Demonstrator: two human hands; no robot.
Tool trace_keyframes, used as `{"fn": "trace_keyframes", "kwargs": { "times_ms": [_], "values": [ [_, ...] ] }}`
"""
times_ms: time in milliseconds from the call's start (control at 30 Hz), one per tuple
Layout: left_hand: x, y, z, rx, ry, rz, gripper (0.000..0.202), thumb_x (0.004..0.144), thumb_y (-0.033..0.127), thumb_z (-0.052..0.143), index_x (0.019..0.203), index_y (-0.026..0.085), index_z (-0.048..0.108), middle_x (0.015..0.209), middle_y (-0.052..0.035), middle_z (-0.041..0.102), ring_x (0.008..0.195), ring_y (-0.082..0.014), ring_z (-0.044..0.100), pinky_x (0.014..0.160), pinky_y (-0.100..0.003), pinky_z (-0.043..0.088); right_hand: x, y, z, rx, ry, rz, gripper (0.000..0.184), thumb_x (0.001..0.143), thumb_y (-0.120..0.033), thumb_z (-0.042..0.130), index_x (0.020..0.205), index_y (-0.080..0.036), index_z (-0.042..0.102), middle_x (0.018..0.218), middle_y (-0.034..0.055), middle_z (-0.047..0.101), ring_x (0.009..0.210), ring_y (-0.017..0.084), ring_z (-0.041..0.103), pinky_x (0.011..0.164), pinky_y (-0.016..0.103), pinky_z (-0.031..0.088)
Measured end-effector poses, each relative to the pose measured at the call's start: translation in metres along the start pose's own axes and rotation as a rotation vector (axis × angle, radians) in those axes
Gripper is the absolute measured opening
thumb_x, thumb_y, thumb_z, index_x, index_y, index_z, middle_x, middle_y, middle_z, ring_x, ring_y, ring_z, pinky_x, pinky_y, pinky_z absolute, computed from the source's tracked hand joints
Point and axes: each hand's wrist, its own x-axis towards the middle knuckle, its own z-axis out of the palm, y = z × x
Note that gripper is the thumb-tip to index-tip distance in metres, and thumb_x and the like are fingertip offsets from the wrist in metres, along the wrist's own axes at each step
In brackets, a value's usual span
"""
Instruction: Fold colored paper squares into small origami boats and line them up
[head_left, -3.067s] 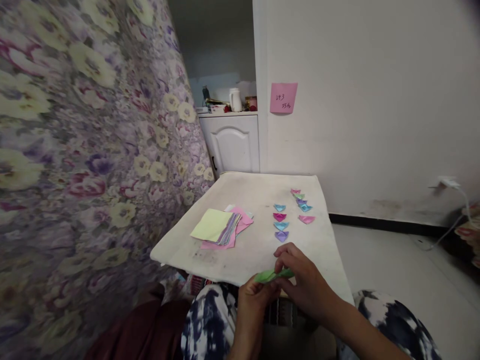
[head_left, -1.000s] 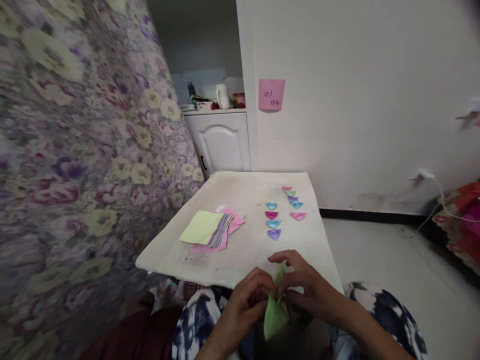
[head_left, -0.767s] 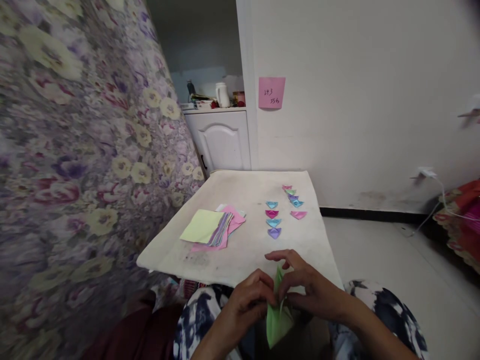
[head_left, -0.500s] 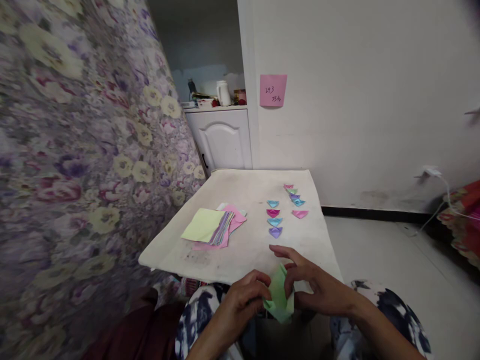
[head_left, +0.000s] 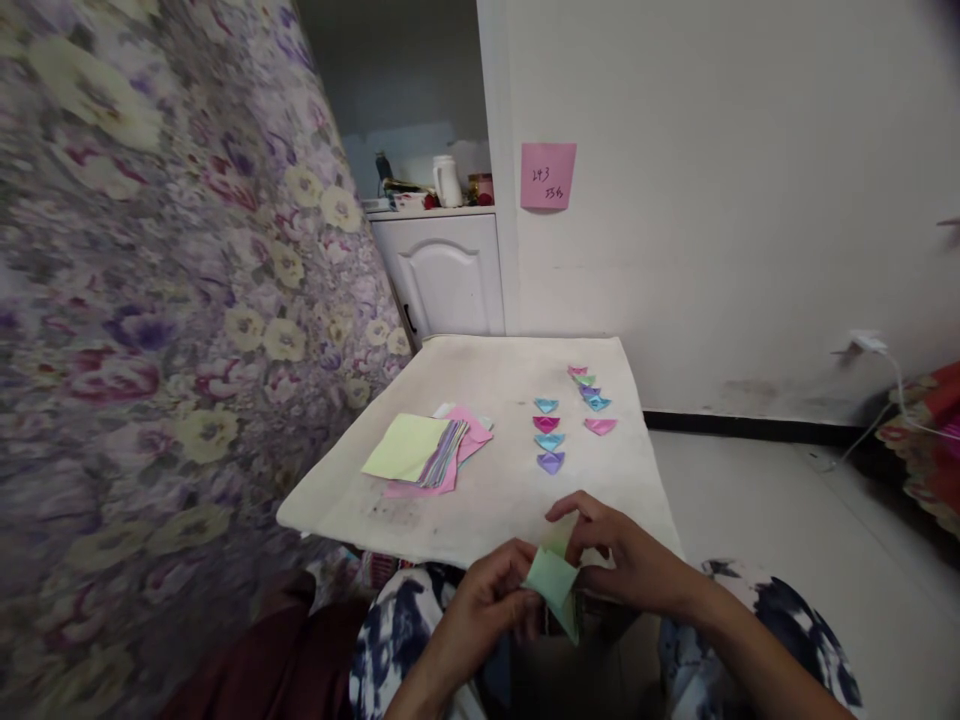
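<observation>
A folded light green paper (head_left: 556, 583) is pinched between both my hands just off the near edge of the white table (head_left: 495, 375). My left hand (head_left: 491, 600) grips its left side with curled fingers. My right hand (head_left: 626, 563) holds its upper right part, fingers closed on it. Several small folded paper shapes (head_left: 550, 433) in blue, pink and purple lie in two rows on the table beyond my hands. A stack of coloured paper sheets (head_left: 424, 455), yellow on top, rests to the left of them.
A floral fabric surface (head_left: 150, 300) rises along the left. Behind the table stand a white cabinet (head_left: 442, 275) and a wall with a pink note (head_left: 548, 175). A white cable (head_left: 874, 370) hangs at the right. My patterned-trouser knees sit under the table edge.
The green paper has been turned and refolded between my hands, from a flat strip to a hanging pointed piece to a small folded shape. Both hands stayed at the table's near edge.
</observation>
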Motion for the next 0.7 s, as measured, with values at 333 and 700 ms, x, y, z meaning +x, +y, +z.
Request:
{"fn": "trace_keyframes", "kwargs": {
  "times_ms": [333, 700],
  "values": [
    [0.002, -0.028, 0.005, -0.472, -0.159, 0.042, 0.021, 0.079, 0.030, 0.064, 0.084, 0.019, 0.047, 0.050, 0.0045, 0.060, 0.032, -0.0114, 0.059, 0.027, -0.010, 0.033, 0.001, 0.020, 0.013, 0.723, -0.205, 0.188, 0.022, 0.065, -0.015, 0.069, 0.069, -0.015, 0.048, 0.060, -0.0067, 0.049, 0.050, 0.005, 0.041, 0.047, 0.016, 0.030],
    [0.004, -0.012, 0.003, -0.358, 0.028, -0.026, 0.020, 0.075, 0.025, 0.068, 0.083, 0.015, 0.053, 0.071, -0.0022, 0.065, 0.058, -0.0132, 0.062, 0.054, -0.025, 0.053, 0.004, 0.030, 0.005, 0.815, -0.342, 0.280, 0.030, 0.070, -0.028, 0.072, 0.091, -0.013, 0.058, 0.062, -0.0036, 0.061, 0.039, 0.005, 0.050, 0.038, 0.015, 0.038]
  ]
}}
